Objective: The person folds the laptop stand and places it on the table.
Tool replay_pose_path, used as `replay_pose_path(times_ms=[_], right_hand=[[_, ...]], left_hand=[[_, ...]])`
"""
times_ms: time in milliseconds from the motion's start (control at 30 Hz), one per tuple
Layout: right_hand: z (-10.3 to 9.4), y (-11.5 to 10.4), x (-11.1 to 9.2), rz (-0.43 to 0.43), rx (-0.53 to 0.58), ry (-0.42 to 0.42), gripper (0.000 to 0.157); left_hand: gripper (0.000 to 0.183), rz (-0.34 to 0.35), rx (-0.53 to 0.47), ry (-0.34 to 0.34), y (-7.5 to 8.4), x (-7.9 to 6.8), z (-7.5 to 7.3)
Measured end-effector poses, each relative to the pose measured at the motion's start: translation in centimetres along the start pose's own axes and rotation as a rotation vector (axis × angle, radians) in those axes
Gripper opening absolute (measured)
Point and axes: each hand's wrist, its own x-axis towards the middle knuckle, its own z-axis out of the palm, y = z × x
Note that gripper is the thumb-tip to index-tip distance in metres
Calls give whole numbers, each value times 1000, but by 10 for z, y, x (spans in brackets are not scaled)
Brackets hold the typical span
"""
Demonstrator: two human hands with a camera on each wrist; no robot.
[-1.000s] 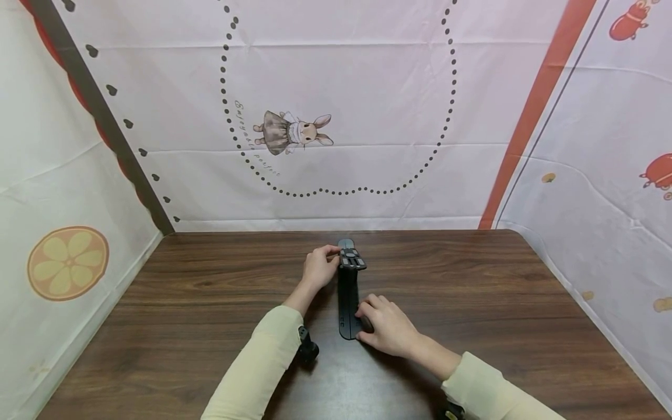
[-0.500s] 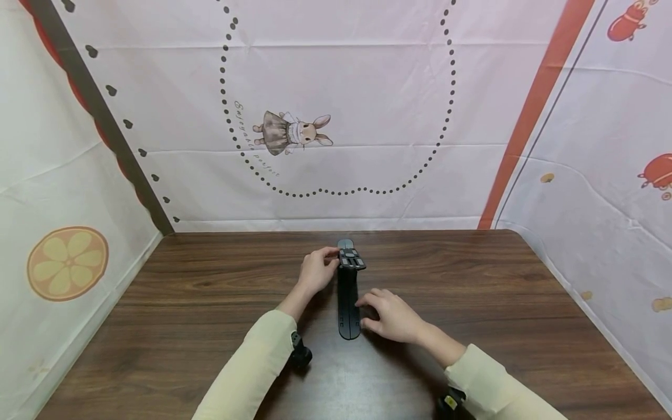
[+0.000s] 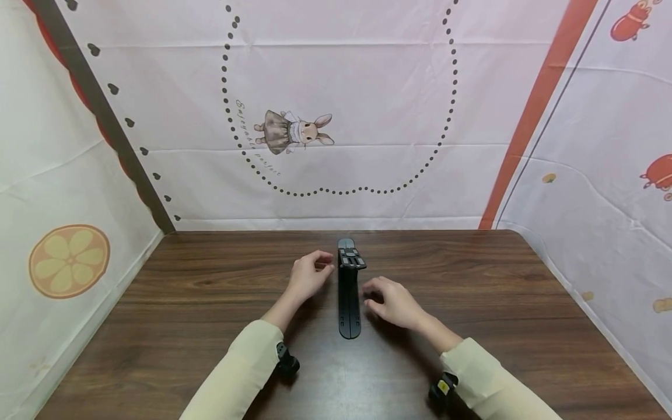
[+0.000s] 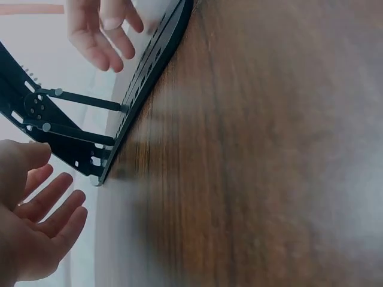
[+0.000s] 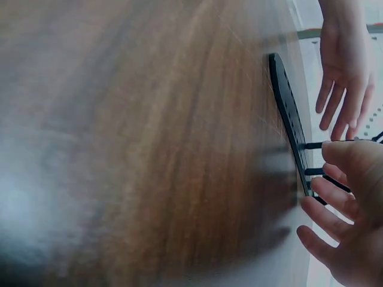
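Note:
A black folding stand (image 3: 349, 303) stands in the middle of the wooden table, its long rounded base flat on the tabletop. Above the far part of the base is a raised slotted plate (image 3: 352, 258). From the side, the left wrist view shows thin rods (image 4: 84, 100) joining a tilted arm to the slotted base (image 4: 152, 60). My left hand (image 3: 310, 276) hovers just left of the stand, fingers loosely bent and holding nothing. On the other side, my right hand (image 3: 395, 303) is close to the base, likewise holding nothing, its fingers (image 5: 326, 218) spread.
The dark wooden table (image 3: 220, 274) reaches back to a white printed cloth (image 3: 367, 105) hung behind it, with more cloth at both sides. Small black cameras sit on the left wrist (image 3: 287, 360) and right wrist (image 3: 445, 388).
Both hands have drawn off the stand: the left moved a little left, and the right let go of the base's near end and moved slightly forward. The stand has stayed put.

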Motion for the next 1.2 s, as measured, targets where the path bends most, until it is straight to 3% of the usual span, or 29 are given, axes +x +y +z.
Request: replay_pose_path(times_ms=[200, 433, 800, 1200], right_hand=[[2, 5, 9, 47, 35, 71, 30], [6, 11, 20, 162, 143, 114, 31], [17, 13, 35, 315, 274, 170, 22], [25, 10, 44, 355, 267, 191, 15]], left_hand=[[24, -13, -42, -36, 0, -8, -4], [24, -49, -78, -28, -2, -15, -3], [21, -92, -150, 29, -5, -16, 14], [14, -89, -163, 106, 0, -10, 32]])
